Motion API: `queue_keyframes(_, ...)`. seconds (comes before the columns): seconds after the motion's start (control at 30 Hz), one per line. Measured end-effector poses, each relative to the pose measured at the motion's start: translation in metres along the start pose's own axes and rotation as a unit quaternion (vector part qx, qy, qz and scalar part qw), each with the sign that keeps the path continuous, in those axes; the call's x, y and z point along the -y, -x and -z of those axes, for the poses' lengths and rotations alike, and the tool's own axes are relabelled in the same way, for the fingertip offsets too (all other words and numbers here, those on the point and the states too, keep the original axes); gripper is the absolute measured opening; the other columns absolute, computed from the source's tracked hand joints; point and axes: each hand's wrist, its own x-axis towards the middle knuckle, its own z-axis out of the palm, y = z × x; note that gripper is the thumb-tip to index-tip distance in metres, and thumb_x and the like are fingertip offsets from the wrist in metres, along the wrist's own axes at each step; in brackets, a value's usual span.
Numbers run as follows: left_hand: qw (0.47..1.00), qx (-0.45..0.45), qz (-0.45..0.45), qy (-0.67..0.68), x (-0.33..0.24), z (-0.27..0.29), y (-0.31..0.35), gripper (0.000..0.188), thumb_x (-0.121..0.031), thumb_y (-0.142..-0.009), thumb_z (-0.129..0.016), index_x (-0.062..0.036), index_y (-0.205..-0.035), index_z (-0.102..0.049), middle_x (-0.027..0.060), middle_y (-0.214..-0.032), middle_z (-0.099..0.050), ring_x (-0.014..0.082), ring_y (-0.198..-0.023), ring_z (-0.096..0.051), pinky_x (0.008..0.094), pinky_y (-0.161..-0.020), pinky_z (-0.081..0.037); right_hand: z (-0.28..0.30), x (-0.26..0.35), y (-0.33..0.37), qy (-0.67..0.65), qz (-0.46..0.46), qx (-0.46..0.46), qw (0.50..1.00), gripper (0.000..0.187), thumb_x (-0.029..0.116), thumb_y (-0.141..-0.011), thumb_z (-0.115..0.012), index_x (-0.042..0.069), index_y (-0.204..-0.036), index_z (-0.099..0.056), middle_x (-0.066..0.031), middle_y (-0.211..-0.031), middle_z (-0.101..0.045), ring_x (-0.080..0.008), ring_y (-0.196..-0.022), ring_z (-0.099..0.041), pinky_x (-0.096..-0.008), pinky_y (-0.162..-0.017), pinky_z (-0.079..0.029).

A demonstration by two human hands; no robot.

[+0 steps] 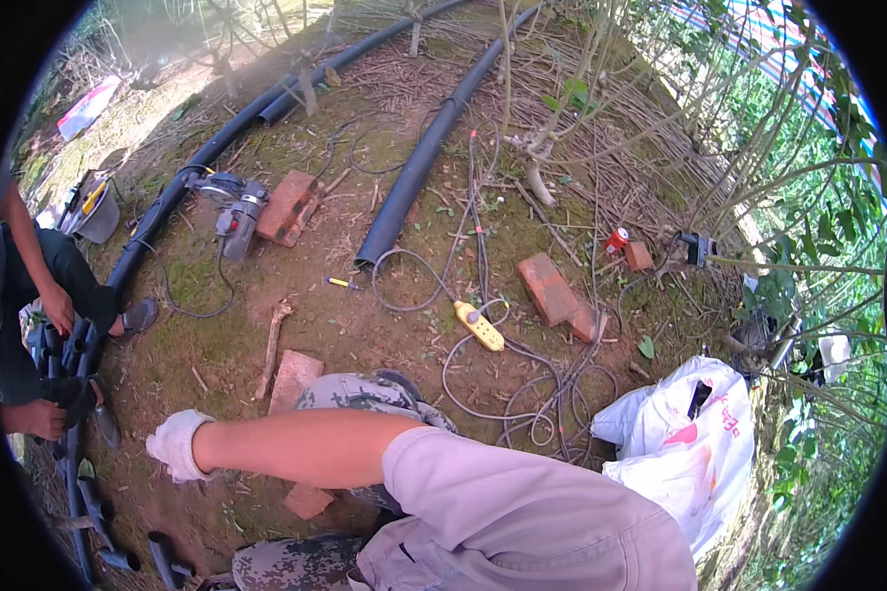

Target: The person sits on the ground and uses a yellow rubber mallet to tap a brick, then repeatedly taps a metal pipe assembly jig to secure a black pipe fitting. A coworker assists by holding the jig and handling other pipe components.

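Using the yellow power strip as the landmark here, biggest stuff first. One long black pipe curves down the far left of the strip, and another black pipe runs away beyond it, its open near end lying just past the strip on the left. A seated co-worker is way over to the left of it, hands down near the legs.

White plastic bag sits to the right of the strip and closer in, pretty crumpled. Grey cables loop around the strip and tangle on its near right side. The short black pipe pieces are well to the left of it and nearer the camera, some lying near the co-worker's feet.

There's a grey power tool left of the strip and further off, with a red brick right beside it. Another brick lies just right of the strip.

The right hand, in a white glove, reaches out left of the strip, nearest those short pieces but apart from them. Fingers are hidden, so can't tell if it's gripping anything. Left hand's out of view.

Smallest: a red can right of and beyond the strip, and a yellow marker to its left.
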Motion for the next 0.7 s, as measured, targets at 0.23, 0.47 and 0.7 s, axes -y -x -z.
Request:
queue_keyframes(0.23, 0.938, 0.222, -0.256, 0.069, -0.262, -0.078, -0.074, 0.039, -0.031, -0.100, -0.064, 0.0020, -0.119, -0.064, 0.0152, -0.110, -0.069, 0.0259, -0.105, -0.063, 0.0396, -0.093, -0.049, -0.029, -0.030, -0.023, 0.040, -0.017, 0.054, 0.998, 0.046, 0.030, -0.078, -0.072, 0.002, -0.115, -0.072, -0.0202, -0.111, -0.073, -0.0369, -0.106, -0.070, -0.0459, -0.088, -0.056)
queue_keyframes(0.47, 0.888, 0.338, -0.277, 0.144, -0.291, -0.265, -0.033, 0.037, -0.028, -0.101, -0.059, 0.0023, -0.121, -0.065, 0.0170, -0.112, -0.072, 0.0314, -0.112, -0.065, 0.0426, -0.098, -0.048, 0.002, -0.042, 0.001, 0.014, -0.053, 0.000, 0.998, 0.045, 0.032, -0.077, -0.073, 0.003, -0.111, -0.073, -0.0194, -0.107, -0.074, -0.0377, -0.102, -0.071, -0.0463, -0.086, -0.057)
queue_keyframes(0.7, 0.726, 0.600, -0.166, 0.293, -0.226, -0.328, -0.082, 0.011, -0.022, -0.099, -0.064, -0.0113, -0.101, -0.065, 0.0059, -0.078, -0.068, 0.0177, -0.062, -0.062, 0.0337, -0.051, -0.046, 0.045, -0.048, 0.014, 0.026, -0.080, -0.036, 0.996, 0.043, 0.029, -0.078, -0.071, 0.003, -0.113, -0.072, -0.0200, -0.108, -0.074, -0.0383, -0.105, -0.070, -0.0461, -0.088, -0.056)
